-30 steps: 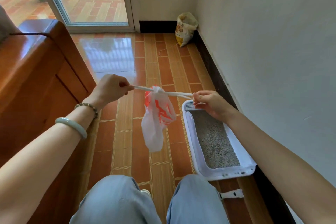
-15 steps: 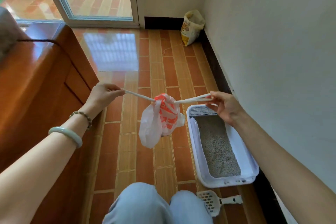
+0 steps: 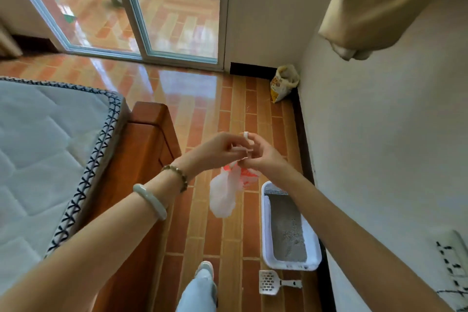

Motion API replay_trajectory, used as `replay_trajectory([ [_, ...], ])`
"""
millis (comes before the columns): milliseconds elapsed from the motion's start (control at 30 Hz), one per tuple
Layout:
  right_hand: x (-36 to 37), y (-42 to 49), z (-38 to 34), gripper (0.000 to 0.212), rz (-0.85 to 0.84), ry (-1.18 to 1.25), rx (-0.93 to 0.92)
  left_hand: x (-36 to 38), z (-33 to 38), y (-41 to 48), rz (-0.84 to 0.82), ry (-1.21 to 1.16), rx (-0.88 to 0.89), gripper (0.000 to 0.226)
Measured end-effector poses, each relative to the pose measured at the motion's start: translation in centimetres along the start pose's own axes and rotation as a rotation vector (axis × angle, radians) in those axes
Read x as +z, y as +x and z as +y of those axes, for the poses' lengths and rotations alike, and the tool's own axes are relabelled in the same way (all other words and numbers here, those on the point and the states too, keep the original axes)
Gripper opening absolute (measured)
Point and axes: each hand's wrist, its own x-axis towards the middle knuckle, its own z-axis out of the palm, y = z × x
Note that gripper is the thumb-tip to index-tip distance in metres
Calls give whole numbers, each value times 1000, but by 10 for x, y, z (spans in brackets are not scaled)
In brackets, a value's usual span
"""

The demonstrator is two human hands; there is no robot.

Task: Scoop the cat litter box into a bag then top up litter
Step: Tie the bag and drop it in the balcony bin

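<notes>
While the left hand [image 3: 220,149] and right hand [image 3: 263,157], raised close together near the litter box's [image 3: 264,233] far end, both pinch the handles of the red-and-white plastic bag [image 3: 222,197] hanging just left of the box, knotting seems in hand; next move, probably: fetch the litter sack [image 3: 283,83] well beyond the box for top-up.

a white quilted mattress [image 3: 38,147] with dark cross-stitched edging lies at left on a reddish wooden bed frame [image 3: 141,159]. the floor [image 3: 202,99] is glossy orange-brown tile and runs to a sliding glass door [image 3: 177,7] at the top. a white wall [image 3: 379,134] fills the right side, with a dark skirting [image 3: 301,129] along its foot. beige cloth [image 3: 379,2] hangs at upper right. a white power strip [image 3: 453,261] shows at lower right.
</notes>
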Motion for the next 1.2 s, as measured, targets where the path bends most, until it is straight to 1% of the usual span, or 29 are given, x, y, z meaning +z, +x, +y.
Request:
replay_trajectory([
  [33, 4, -3, -26, 58, 14, -59, -20, -16, 20, -1, -12, 59, 39, 19],
  [67, 7, -6, -52, 51, 43, -128, -41, -34, 39, -2, -5, 92, 73, 19],
  [100, 9, -7, -77, 42, 69, -177, -61, -53, 55, -5, 31, 95, 95, 18],
  [167, 11, -10, -122, 27, 86, -222, -81, -89, 78, -12, 172, 68, 121, 14],
  [233, 13, -11, -159, 26, 63, -211, -83, -120, 89, -20, 290, 47, 122, 23],
  [267, 13, -10, -175, 27, 46, -194, -76, -133, 91, -22, 302, 38, 105, 27],
  [333, 15, -8, -202, 25, 2, -176, -91, -156, 98, -25, 223, 5, 60, 32],
  [400, 18, -4, -222, 19, -51, -200, -128, -172, 107, -26, 98, -24, 47, 23],
  [433, 18, -1, -230, 17, -63, -225, -140, -179, 111, -26, 66, -25, 48, 17],
  [467, 18, 2, -236, 15, -61, -254, -150, -185, 114, -26, 59, -25, 52, 12],
  [533, 13, 9, -247, 12, -6, -311, -167, -199, 111, -24, 93, -23, 58, 5],
  [600, 5, 20, -255, 13, 70, -354, -191, -214, 102, -19, 136, -34, 60, 7],
  [667, 0, 36, -262, 16, 118, -421, -223, -229, 94, -13, 153, -56, 71, 4],
  [733, -3, 57, -267, 16, 148, -457, -252, -240, 88, -2, 179, -72, 81, 2],
  [833, -9, 98, -273, 18, 182, -417, -266, -259, 73, 21, 282, -104, 65, 7],
  [900, -16, 130, -278, 20, 183, -381, -268, -274, 57, 42, 323, -113, 36, 5],
  [933, -20, 148, -282, 20, 175, -364, -270, -283, 49, 54, 335, -98, 19, 1],
  [1033, -37, 210, -296, 17, 143, -330, -262, -311, 29, 96, 371, -16, -34, 12],
  [1100, -50, 257, -310, 13, 107, -315, -251, -335, 20, 125, 398, 21, -31, 14],
  [1200, -66, 325, -333, 7, 39, -277, -229, -373, 5, 165, 445, -6, -80, 8],
])
